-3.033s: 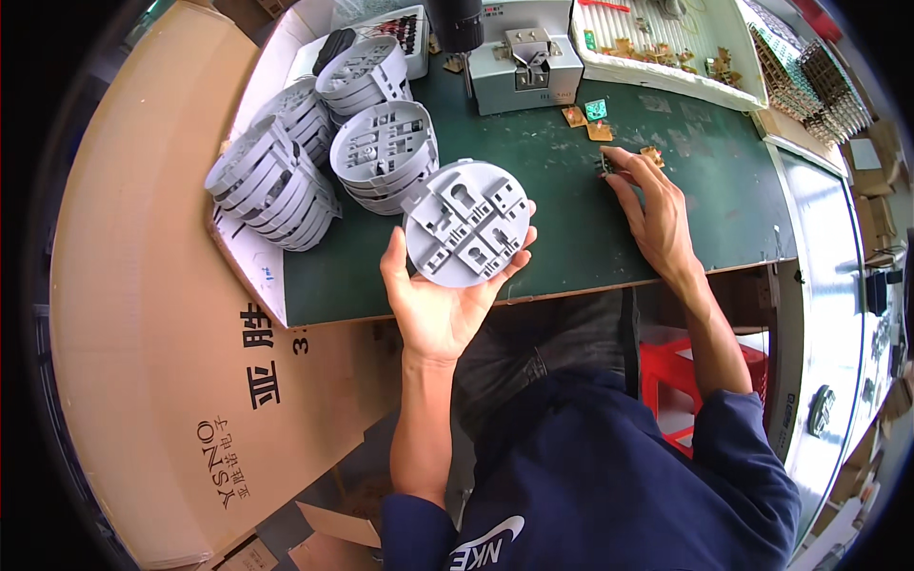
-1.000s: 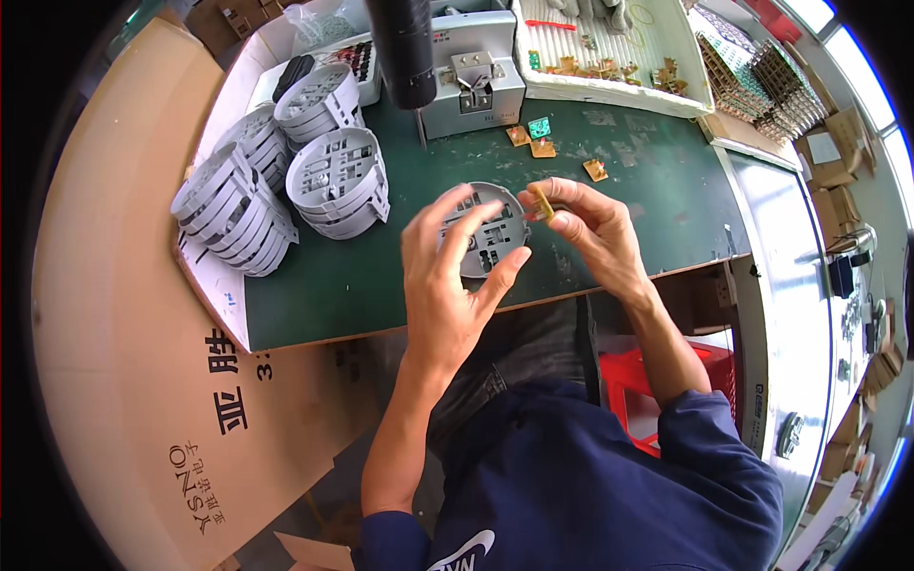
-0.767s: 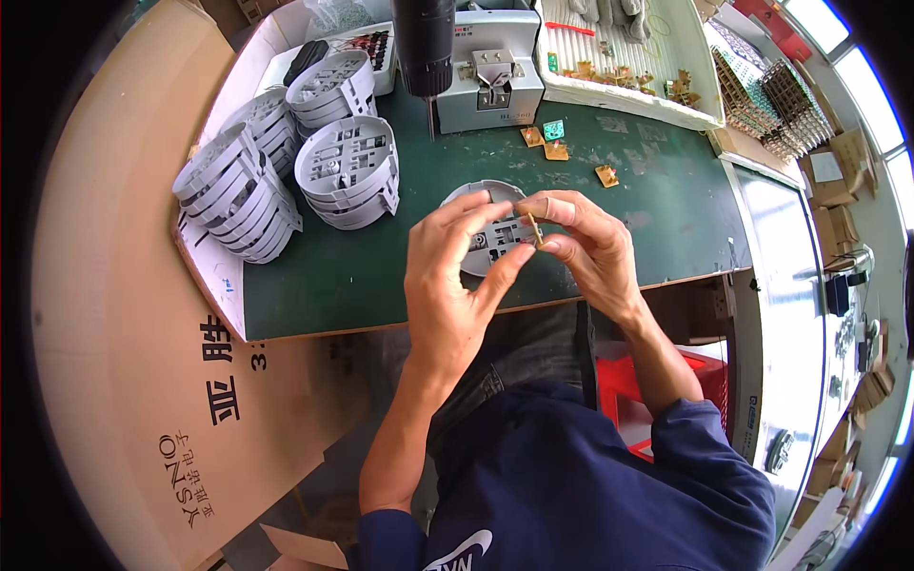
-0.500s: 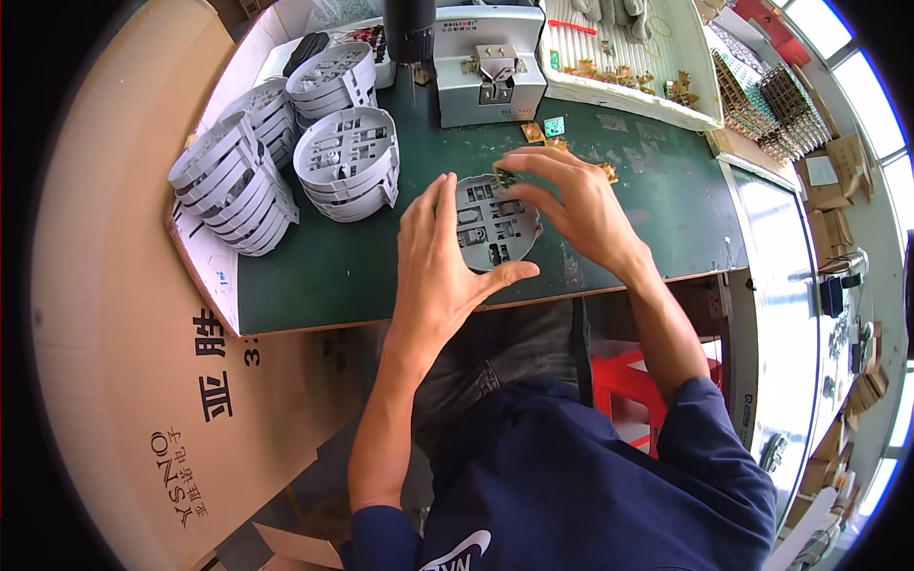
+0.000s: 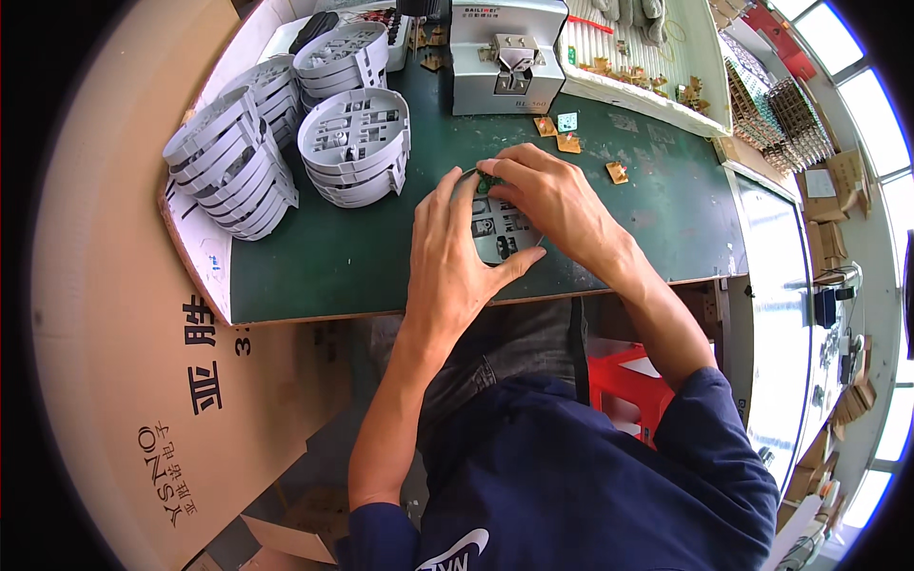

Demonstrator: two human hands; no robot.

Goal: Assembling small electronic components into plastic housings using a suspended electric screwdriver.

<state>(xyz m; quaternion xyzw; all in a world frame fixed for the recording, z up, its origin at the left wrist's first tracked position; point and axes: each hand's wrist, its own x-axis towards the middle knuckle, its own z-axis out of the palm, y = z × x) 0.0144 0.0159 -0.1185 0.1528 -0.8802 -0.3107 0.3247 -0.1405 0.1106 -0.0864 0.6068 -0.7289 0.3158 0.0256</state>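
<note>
A round grey plastic housing (image 5: 491,226) with many cut-outs lies at the front of the green table, between my hands. My left hand (image 5: 446,249) curves round its left side, fingers at the far edge and thumb at the near edge. From the right, my right hand (image 5: 562,202) reaches over it, pinching a small green circuit board (image 5: 487,181) against its far left part. The right fingers and palm cover much of the housing's far and right side. Stacked grey housings (image 5: 354,143) stand to the left of my hands.
More stacks of grey housings (image 5: 233,181) stand along the left edge. Small circuit boards (image 5: 568,143) lie beyond my right hand. At the back are a silver screw-feeding machine (image 5: 505,57), a dark tool above the table, and a white foam tray (image 5: 657,105) with boards and gloves.
My right hand has moved left and down, bringing the circuit board onto the housing's far left part. My left hand keeps its hold. The whole view has shifted slightly.
</note>
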